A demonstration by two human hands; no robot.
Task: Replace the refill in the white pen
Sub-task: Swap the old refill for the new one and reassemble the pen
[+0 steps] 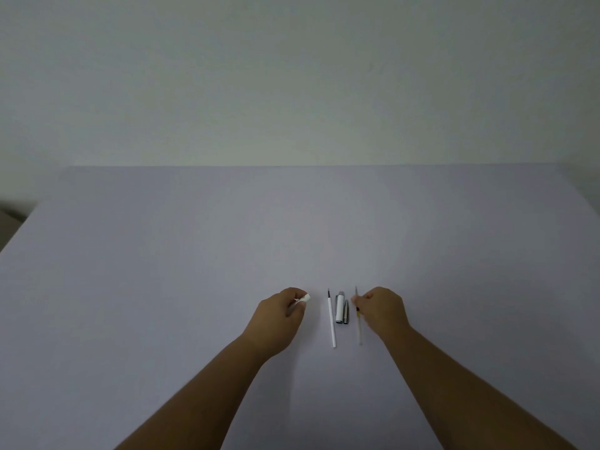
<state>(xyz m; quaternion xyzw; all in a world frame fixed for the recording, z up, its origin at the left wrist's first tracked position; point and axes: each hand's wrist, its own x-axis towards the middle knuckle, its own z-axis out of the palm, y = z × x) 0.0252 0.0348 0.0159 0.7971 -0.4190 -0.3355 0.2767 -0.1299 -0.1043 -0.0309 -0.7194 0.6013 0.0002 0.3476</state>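
1. A pale grey-lilac table (194,254) fills the lower part of the head view, with a plain wall (292,76) behind it.
2. The left hand (282,315) rests on the table left of centre, fingers curled closed around the white pen barrel (303,299). Only the barrel's white end shows past the thumb, along with a thin grey part under the fingers; the rest is hidden in the fist.
3. A white refill (331,323) with a dark tip lies loose on the table just right of that hand, pointing away from the person, touching neither hand.
4. Just right of it lies the pen cap (340,307), white and silver, with a small dark grey piece (346,315) right against its right side, possibly the pen's tip section; the view is too small to be sure.
5. The right hand (381,311) sits at the right end of the row, fingertips pinched narrowly on a second, clear yellowish refill (359,326) near its upper end. That refill's thin tip points away from the person and its tail trails back toward them.
6. Both bare forearms reach in from the bottom edge.
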